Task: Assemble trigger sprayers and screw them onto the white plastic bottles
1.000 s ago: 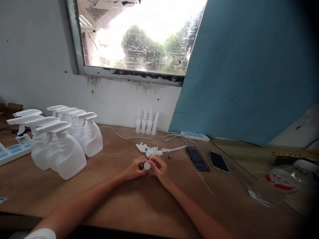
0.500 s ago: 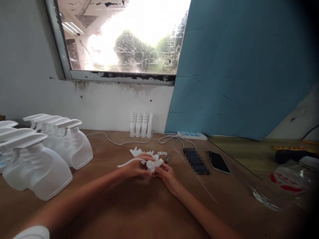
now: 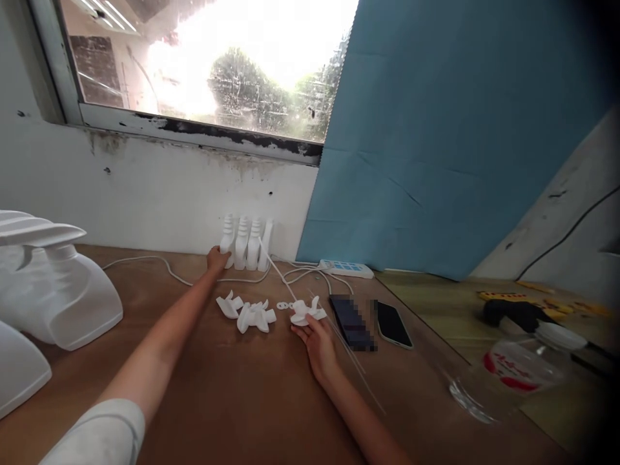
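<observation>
My left hand [image 3: 217, 258] is at the back of the table, its fingers closed round the leftmost white bottle [image 3: 227, 234] in a row by the wall. Three more white bottles [image 3: 252, 245] stand just to its right. In my right hand [image 3: 317, 342] is a white spray head [image 3: 307, 312], with a thin white tube [image 3: 277, 270] rising from it toward the upper left. Several loose white spray heads [image 3: 255, 317] lie left of that hand, beside small white rings [image 3: 281, 305].
Large white spray bottles [image 3: 82, 300] stand at the left. A power strip [image 3: 346, 268] with cables is at the back. A dark blurred item [image 3: 349, 323], a phone [image 3: 393, 324] and a clear jug [image 3: 513, 368] are to the right. Thin rods [image 3: 356, 361] lie near my right forearm.
My left hand has let go of the spray head and reached back left to a bottle. My right hand now holds the spray head alone, its tube pointing up. The view has shifted right.
</observation>
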`<state>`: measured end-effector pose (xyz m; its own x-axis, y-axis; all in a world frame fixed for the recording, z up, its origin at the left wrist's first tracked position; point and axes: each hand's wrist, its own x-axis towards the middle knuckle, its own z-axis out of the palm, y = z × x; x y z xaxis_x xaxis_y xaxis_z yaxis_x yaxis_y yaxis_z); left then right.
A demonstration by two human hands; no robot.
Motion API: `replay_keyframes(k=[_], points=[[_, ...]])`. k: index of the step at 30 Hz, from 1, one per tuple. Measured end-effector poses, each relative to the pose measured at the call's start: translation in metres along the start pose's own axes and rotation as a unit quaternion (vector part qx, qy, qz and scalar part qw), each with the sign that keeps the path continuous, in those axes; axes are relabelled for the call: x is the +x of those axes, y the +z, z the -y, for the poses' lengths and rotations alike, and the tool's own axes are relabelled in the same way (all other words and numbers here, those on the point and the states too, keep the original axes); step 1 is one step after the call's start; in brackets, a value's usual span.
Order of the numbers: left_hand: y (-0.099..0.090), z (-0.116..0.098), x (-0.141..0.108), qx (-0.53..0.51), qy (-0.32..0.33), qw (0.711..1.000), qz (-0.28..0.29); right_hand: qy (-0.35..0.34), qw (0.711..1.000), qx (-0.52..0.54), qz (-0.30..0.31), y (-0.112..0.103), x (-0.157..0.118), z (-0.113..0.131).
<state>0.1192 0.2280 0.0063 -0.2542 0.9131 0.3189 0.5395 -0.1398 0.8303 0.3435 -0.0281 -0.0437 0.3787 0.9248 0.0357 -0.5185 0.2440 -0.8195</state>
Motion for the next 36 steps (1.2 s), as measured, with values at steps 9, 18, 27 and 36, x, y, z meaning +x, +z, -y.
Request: replay_keyframes(k=[9, 18, 27, 36], points=[[-0.109, 0.033, -0.092, 0.062, 0.191, 0.978, -0.061, -0.188, 0.977, -0.075, -0.066, -0.012, 0.019, 0.025], [-0.175, 0.066, -0.161, 0.186, 0.339, 0.922, -0.034, -0.256, 0.954, -0.156, -0.022, -0.027, 0.020, 0.034], [-0.184, 0.074, -0.153, 0.195, 0.305, 0.931, -0.044, -0.243, 0.951, -0.189, -0.028, -0.033, 0.020, 0.028], [-0.186, 0.071, -0.153, 0.210, 0.316, 0.925, -0.024, -0.232, 0.952, -0.194, -0.031, -0.027, 0.019, 0.026]])
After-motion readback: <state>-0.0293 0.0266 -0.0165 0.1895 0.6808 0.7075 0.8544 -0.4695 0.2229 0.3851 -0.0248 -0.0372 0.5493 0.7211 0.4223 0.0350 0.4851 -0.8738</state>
